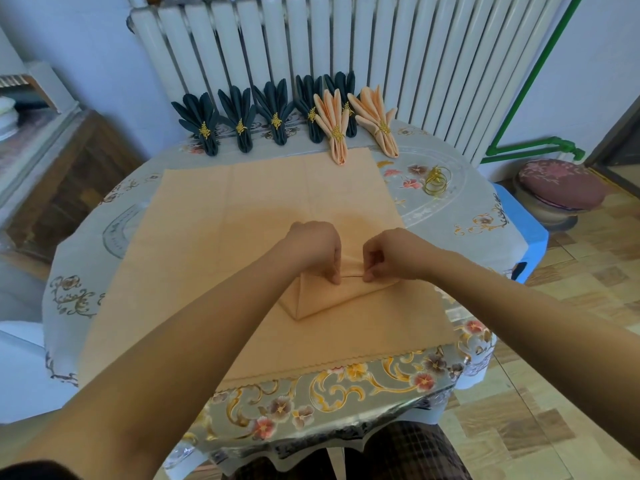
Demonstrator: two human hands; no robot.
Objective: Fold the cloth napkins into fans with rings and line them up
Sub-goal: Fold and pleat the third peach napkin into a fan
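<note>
A single wide-angle view from the person's head looks forward and steeply down over the desk (450, 216), close enough that both forearms fill the lower frame. It faces a white radiator (346, 46) behind the desk's far edge, with floor (571, 341) showing at right.

A lived-in home: a white radiator (311, 46) on the wall, flowered oilcloth (346, 386) over the desk, worn parquet floor (571, 341), a cushioned stool (557, 185).
</note>
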